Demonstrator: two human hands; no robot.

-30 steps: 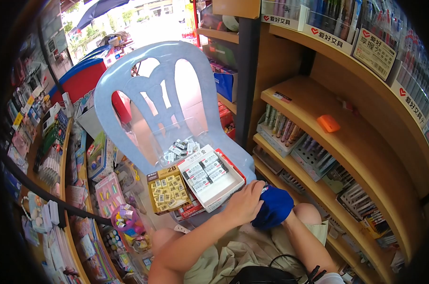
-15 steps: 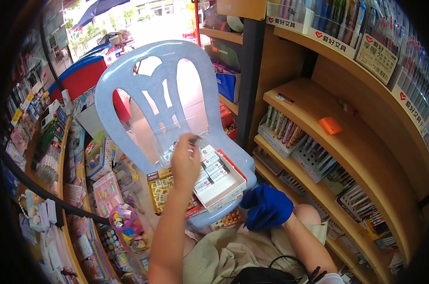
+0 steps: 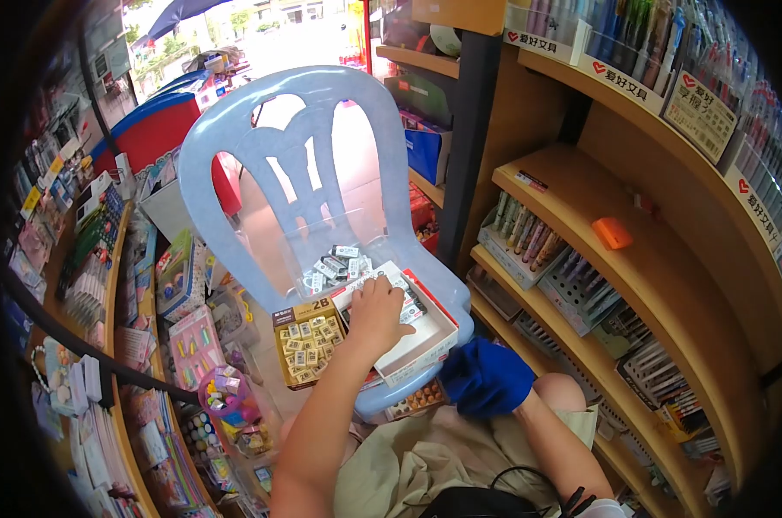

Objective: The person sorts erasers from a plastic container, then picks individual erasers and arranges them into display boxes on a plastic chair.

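My left hand (image 3: pixel 377 316) reaches palm down into a white and red cardboard box (image 3: pixel 415 352). Its fingers are bent over the white erasers (image 3: pixel 413 308) there, thumb apart; the fingertips are partly hidden. Behind the box, a clear plastic bin (image 3: pixel 301 250) holds several loose black-and-white erasers (image 3: pixel 332 266). To the left is a box marked 2B (image 3: pixel 284 312), filled with small yellowish erasers (image 3: pixel 310 347). All stand on the seat of a blue plastic chair (image 3: pixel 200 192). Bunched blue cloth (image 3: pixel 487 376) covers my right hand near my lap, hiding the fingers.
Wooden shelves (image 3: pixel 572 186) with boxed pens and stationery curve along the right. An orange object (image 3: pixel 612 233) lies on one shelf. Crowded stationery racks (image 3: pixel 119 285) line the left, with a pink basket (image 3: pixel 224 390) near the chair. A bright doorway opens behind the chair.
My left hand has moved from above the clear bin down and right into the white box. The dark item at its fingers is no longer seen there. My right hand stays put.
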